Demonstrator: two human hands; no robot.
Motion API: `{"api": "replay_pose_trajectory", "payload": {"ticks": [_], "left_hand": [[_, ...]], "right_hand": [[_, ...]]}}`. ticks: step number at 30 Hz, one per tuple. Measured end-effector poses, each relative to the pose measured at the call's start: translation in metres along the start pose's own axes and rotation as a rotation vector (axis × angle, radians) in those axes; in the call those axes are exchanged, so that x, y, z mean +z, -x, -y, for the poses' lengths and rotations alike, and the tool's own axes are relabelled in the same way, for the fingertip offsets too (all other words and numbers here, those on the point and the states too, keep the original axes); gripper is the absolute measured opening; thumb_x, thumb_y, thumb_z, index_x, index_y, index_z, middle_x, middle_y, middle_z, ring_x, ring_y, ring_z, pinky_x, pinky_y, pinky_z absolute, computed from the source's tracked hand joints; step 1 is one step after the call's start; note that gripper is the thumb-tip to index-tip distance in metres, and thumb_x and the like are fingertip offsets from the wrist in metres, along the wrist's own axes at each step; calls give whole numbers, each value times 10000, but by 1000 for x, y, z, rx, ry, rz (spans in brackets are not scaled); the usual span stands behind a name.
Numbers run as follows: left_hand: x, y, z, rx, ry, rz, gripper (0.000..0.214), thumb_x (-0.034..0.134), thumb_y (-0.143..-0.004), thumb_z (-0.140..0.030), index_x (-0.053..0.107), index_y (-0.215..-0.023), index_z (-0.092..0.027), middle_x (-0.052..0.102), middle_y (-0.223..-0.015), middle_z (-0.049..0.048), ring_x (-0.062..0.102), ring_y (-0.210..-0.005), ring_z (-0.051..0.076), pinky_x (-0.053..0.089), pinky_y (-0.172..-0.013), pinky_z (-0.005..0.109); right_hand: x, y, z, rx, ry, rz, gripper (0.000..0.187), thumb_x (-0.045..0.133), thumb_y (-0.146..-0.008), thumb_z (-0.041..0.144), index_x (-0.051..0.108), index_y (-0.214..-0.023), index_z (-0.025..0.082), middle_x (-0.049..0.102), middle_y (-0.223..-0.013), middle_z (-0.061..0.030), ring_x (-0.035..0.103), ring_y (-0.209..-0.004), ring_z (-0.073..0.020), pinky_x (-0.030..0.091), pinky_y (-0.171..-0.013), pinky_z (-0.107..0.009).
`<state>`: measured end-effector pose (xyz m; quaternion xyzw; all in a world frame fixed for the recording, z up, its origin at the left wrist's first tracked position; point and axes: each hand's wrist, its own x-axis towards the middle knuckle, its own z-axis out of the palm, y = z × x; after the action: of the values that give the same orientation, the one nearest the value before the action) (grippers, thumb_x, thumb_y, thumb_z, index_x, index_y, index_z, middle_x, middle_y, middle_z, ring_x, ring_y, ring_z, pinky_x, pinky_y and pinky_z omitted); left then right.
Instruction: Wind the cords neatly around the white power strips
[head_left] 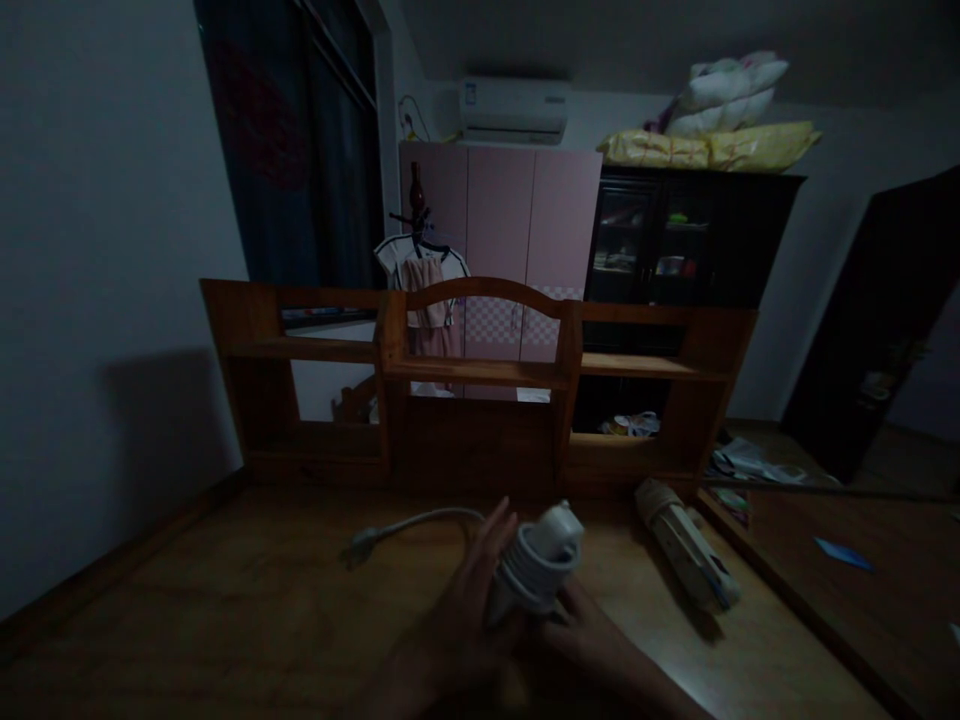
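Observation:
In the head view, a white power cord (529,580) is wound in several loops round a pale body (556,532) whose rounded end points up and away; its full shape is hidden by the loops and hands. My left hand (469,610) closes along the left side of the loops, fingers pointing forward. From below right, my right hand (592,635) grips the lower side of the bundle. A free length of cord runs left past my left fingers to a plug (364,543) lying on the wooden desk (247,590).
Right of my hands lies a pale power strip (686,550) with cord wound round its far end. A wooden shelf unit (472,373) spans the desk's back. A wall (97,330) borders the left side. A blue card (844,553) lies on the brown surface to the right.

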<state>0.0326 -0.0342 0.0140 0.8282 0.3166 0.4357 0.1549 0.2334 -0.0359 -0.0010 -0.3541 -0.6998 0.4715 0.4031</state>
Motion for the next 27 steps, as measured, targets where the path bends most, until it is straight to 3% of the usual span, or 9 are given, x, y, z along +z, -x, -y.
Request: {"api": "replay_pose_trajectory", "payload": {"ticks": [2, 4, 9, 15, 18, 20, 22, 27], "left_hand": [[3, -3, -2, -103, 109, -123, 745, 505, -901, -346, 81, -1506, -250, 95, -1581, 99, 161, -1437, 279, 253, -1148, 479], [7, -5, -1, -193, 183, -166, 707, 448, -936, -354, 47, -1509, -257, 90, -1584, 86, 152, -1441, 247, 222, -1163, 462], [12, -5, 2, -338, 238, -87, 667, 367, -968, -413, 6, -1511, -274, 58, -1590, 54, 129, -1446, 208, 179, -1177, 429], [5, -7, 3, -350, 184, 1, 670, 375, -961, -443, 43, -1513, -260, 115, -1579, 61, 136, -1443, 208, 182, -1174, 425], [5, -8, 9, -398, 143, -29, 621, 389, -958, -433, 163, -1504, -244, 253, -1546, 82, 242, -1417, 218, 238, -1157, 438], [6, -9, 15, -415, 104, -54, 582, 416, -949, -419, 264, -1477, -229, 325, -1517, 88, 290, -1400, 222, 253, -1150, 440], [6, -10, 21, -404, 103, -64, 549, 431, -944, -374, 309, -1458, -226, 368, -1495, 83, 329, -1382, 211, 271, -1145, 425], [3, -10, 31, -358, 150, -98, 600, 412, -912, -185, 238, -1481, -265, 476, -1420, 67, 457, -1299, 183, 374, -1081, 392]], "right_hand": [[5, 2, 15, 62, -176, 14, 610, 664, -808, 456, 467, -1366, 306, 587, -1294, -64, 512, -1233, -293, 440, -992, -476], [10, 0, 24, 86, -247, -9, 628, 616, -845, 481, 407, -1408, 296, 539, -1351, -65, 437, -1303, -269, 400, -1036, -461], [21, -12, 21, 30, -309, -61, 631, 598, -846, 519, 397, -1408, 316, 526, -1366, -57, 444, -1298, -266, 372, -1051, -481], [13, -12, 14, 48, -318, -147, 569, 623, -846, 469, 455, -1362, 300, 534, -1355, -60, 446, -1292, -265, 374, -1051, -452], [4, -6, 17, 145, -247, -207, 522, 546, -895, 486, 428, -1368, 299, 547, -1332, -62, 517, -1218, -256, 451, -970, -428], [1, -4, 20, 124, -156, -239, 522, 503, -914, 502, 390, -1382, 302, 578, -1278, -69, 592, -1102, -248, 496, -893, -415], [1, -3, 23, 68, -70, -247, 524, 484, -921, 509, 364, -1388, 303, 608, -1213, -71, 634, -990, -233, 521, -824, -396], [5, -3, 26, 29, 22, -216, 513, 459, -930, 500, 342, -1381, 285, 638, -1081, -68, 646, -878, -209, 530, -755, -362]]}}
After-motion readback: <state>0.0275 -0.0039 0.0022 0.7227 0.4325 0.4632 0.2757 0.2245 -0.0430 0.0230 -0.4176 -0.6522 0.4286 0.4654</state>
